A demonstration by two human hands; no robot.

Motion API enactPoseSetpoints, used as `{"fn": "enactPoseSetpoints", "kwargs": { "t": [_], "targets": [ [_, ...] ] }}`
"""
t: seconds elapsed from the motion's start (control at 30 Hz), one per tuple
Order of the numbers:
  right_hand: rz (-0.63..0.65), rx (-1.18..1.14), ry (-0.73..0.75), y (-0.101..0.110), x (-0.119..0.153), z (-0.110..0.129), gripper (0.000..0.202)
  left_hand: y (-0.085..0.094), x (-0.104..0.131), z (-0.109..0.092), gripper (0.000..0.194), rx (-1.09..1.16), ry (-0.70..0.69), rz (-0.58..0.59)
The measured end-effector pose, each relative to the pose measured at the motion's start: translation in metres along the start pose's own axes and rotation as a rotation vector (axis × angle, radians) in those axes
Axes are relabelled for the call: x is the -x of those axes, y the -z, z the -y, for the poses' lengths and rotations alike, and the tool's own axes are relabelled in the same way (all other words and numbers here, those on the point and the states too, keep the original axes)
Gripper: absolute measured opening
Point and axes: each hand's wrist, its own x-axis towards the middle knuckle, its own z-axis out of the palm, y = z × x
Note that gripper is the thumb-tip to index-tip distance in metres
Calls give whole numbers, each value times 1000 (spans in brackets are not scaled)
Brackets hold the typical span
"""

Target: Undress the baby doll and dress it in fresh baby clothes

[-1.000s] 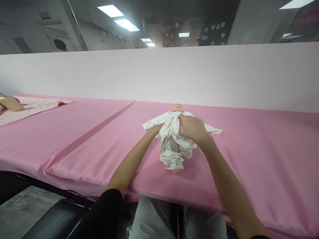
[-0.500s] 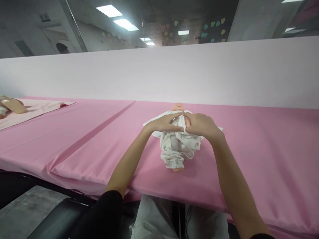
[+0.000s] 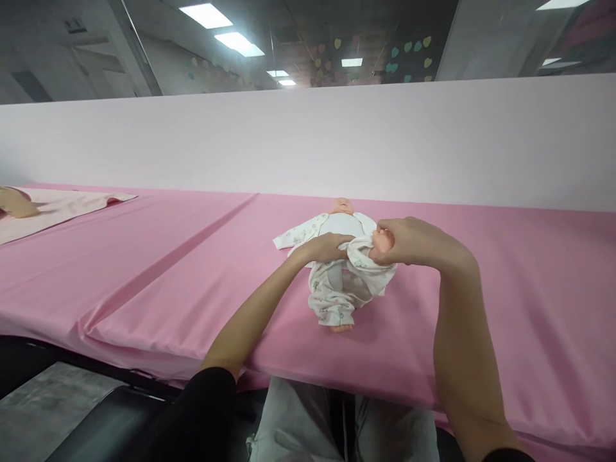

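Note:
A baby doll [image 3: 342, 206] lies on its back on the pink-covered table, head toward the wall. It wears a white printed top [image 3: 308, 231] and white printed trousers [image 3: 330, 298]. One bare foot pokes out of a trouser hem at the near side. The other leg is bent up, and its bare foot [image 3: 384, 240] sits in the grip of my right hand [image 3: 416, 242]. Bunched cloth of that trouser leg is pinched by my left hand [image 3: 327, 247], whose fingertips are partly hidden in the folds.
The pink cover [image 3: 192, 256] has a raised fold running across it on the left. At the far left, part of another doll [image 3: 17, 202] rests on a pale pink cloth [image 3: 72, 205]. A low white wall [image 3: 308, 141] stands behind the table, with glass above it.
My right hand has moved right, away from the left, drawing the doll's foot out to the side. The doll's chest and sleeve are now more exposed. My left hand has come slightly nearer.

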Motion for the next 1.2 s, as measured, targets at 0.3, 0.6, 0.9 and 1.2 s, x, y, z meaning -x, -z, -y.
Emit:
{"fn": "enactPoseSetpoints", "kwargs": {
  "t": [0.3,0.6,0.9,1.2],
  "targets": [
    [22,-47,-20,5,6,-2,21,-19,-24,50,35,-162,279,-311],
    [71,-135,-39,5,6,-3,19,15,16,-18,75,120,-207,36],
    [64,-91,-41,3,6,-4,20,-25,-4,-50,23,176,-163,-174],
    [201,-140,56,-3,-9,-9,24,-29,-14,-32,16,102,-249,-52]
  ]
}}
